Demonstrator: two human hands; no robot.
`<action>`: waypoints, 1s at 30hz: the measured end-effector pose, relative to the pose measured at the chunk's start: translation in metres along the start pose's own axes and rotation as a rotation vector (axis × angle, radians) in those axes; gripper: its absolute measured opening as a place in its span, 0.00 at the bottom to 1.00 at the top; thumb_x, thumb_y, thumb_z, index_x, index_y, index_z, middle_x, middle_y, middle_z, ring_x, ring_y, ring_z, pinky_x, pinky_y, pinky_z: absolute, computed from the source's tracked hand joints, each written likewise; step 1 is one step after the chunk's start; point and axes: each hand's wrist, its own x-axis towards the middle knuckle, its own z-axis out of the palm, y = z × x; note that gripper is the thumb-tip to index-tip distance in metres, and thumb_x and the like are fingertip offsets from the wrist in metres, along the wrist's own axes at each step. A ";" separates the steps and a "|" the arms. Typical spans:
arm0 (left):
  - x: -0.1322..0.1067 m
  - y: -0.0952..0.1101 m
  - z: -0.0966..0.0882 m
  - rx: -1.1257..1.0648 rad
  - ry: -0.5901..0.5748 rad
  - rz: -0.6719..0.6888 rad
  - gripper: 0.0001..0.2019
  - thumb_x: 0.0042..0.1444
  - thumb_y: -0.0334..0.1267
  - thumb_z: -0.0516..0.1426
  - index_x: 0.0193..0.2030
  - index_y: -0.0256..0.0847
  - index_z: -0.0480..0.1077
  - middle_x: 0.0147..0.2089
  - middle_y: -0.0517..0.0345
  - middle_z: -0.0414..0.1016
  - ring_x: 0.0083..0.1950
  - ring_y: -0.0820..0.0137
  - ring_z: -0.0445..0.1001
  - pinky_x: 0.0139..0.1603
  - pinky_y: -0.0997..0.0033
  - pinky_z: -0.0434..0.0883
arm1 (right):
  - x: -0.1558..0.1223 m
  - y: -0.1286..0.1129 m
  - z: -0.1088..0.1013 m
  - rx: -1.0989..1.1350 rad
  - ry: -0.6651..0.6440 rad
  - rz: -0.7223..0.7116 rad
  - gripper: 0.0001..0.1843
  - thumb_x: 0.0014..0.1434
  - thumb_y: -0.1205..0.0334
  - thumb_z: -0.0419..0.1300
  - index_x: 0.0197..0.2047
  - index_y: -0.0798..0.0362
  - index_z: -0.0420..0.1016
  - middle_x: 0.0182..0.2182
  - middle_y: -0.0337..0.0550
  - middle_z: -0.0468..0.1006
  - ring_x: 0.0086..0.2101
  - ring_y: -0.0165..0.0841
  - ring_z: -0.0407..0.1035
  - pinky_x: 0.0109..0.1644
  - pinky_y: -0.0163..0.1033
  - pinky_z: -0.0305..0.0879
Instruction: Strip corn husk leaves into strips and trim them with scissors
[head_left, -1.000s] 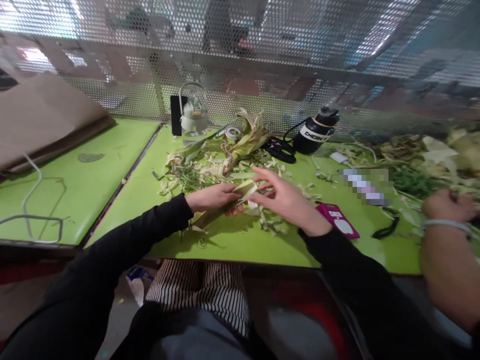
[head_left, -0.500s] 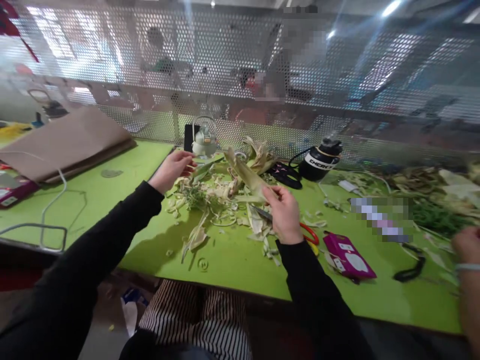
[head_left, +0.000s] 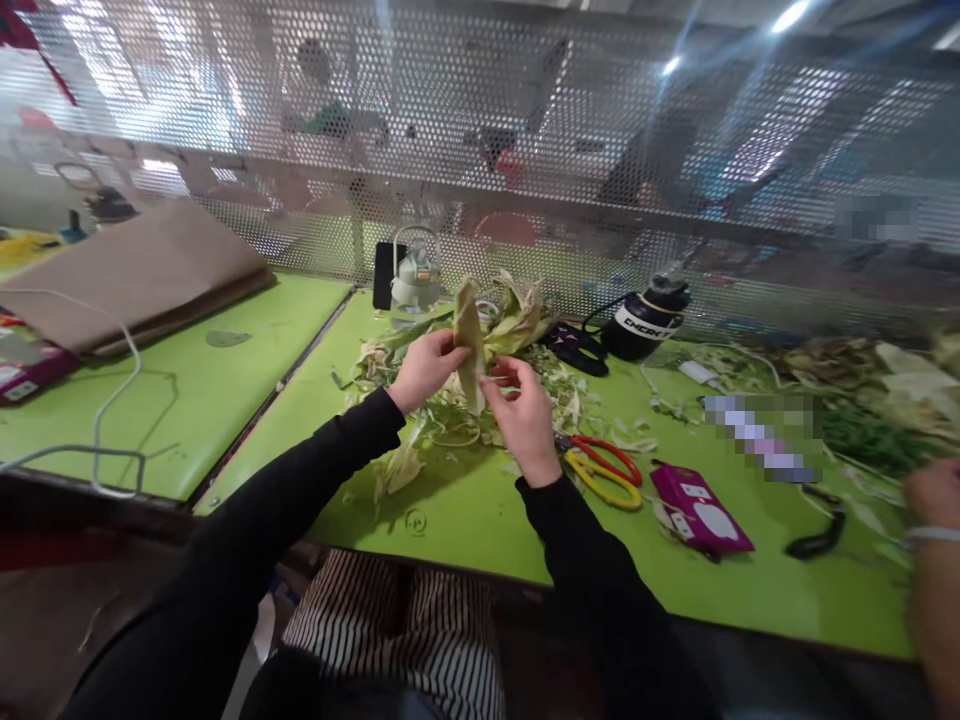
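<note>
Both hands hold one pale green husk leaf [head_left: 469, 335] upright above the green table [head_left: 480, 520]. My left hand [head_left: 424, 366] pinches its left side, fingers closed. My right hand [head_left: 521, 410] grips its lower right edge, fingers curled. A heap of husks and leaf scraps [head_left: 450, 395] lies on the table right behind and under the hands. Red-and-yellow scissors [head_left: 600, 468] rest just right of my right wrist.
A magenta packet [head_left: 699, 508], a black bottle [head_left: 643, 318], a pale bottle with a handle [head_left: 414, 272] and a black strap [head_left: 570, 350] lie around. Another person's hand [head_left: 934, 492] works at the right among more leaves [head_left: 862, 400]. Brown paper [head_left: 142, 270] lies far left. Perforated metal screen behind.
My left hand came back from the far left of the heap and joined the right on the leaf, now held upright. The scissors lie uncovered beside my right wrist.
</note>
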 end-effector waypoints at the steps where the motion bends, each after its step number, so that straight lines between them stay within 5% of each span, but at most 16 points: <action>1: 0.000 -0.002 -0.004 0.105 -0.040 0.035 0.03 0.54 0.31 0.58 0.32 0.35 0.72 0.29 0.61 0.74 0.30 0.76 0.68 0.34 0.77 0.65 | 0.002 -0.003 -0.001 -0.060 -0.045 -0.032 0.22 0.53 0.46 0.63 0.45 0.53 0.72 0.40 0.50 0.80 0.37 0.39 0.72 0.41 0.43 0.67; 4: -0.003 -0.006 -0.011 0.316 -0.158 0.095 0.05 0.52 0.34 0.58 0.30 0.35 0.73 0.27 0.62 0.73 0.30 0.74 0.68 0.33 0.76 0.64 | 0.011 -0.009 -0.003 -0.220 -0.117 -0.080 0.18 0.57 0.47 0.58 0.40 0.53 0.74 0.36 0.50 0.81 0.35 0.40 0.73 0.41 0.44 0.66; 9: -0.005 -0.009 -0.012 0.362 -0.215 0.105 0.06 0.52 0.37 0.58 0.30 0.36 0.73 0.26 0.62 0.71 0.29 0.74 0.67 0.33 0.75 0.63 | 0.017 -0.007 -0.002 -0.288 -0.153 -0.064 0.13 0.56 0.49 0.57 0.32 0.51 0.71 0.27 0.45 0.79 0.29 0.38 0.72 0.35 0.40 0.64; 17: -0.006 -0.020 -0.012 0.399 -0.232 0.093 0.04 0.52 0.34 0.56 0.29 0.36 0.70 0.27 0.61 0.69 0.28 0.75 0.63 0.32 0.74 0.60 | 0.013 0.001 -0.001 -0.357 -0.195 -0.098 0.10 0.56 0.53 0.57 0.30 0.51 0.71 0.24 0.42 0.77 0.26 0.34 0.69 0.33 0.39 0.63; 25: -0.012 -0.010 -0.009 0.667 -0.217 0.133 0.11 0.55 0.34 0.56 0.24 0.40 0.59 0.24 0.64 0.61 0.25 0.76 0.56 0.29 0.72 0.52 | 0.010 0.006 0.002 -0.490 -0.208 -0.096 0.08 0.56 0.56 0.57 0.29 0.51 0.71 0.24 0.45 0.78 0.26 0.37 0.70 0.32 0.41 0.62; 30: -0.015 -0.014 -0.005 0.788 -0.174 0.186 0.07 0.56 0.34 0.55 0.27 0.40 0.62 0.23 0.63 0.61 0.24 0.75 0.54 0.29 0.71 0.50 | 0.008 0.008 0.005 -0.510 -0.199 -0.161 0.10 0.57 0.56 0.56 0.26 0.49 0.65 0.23 0.44 0.76 0.26 0.36 0.68 0.32 0.40 0.61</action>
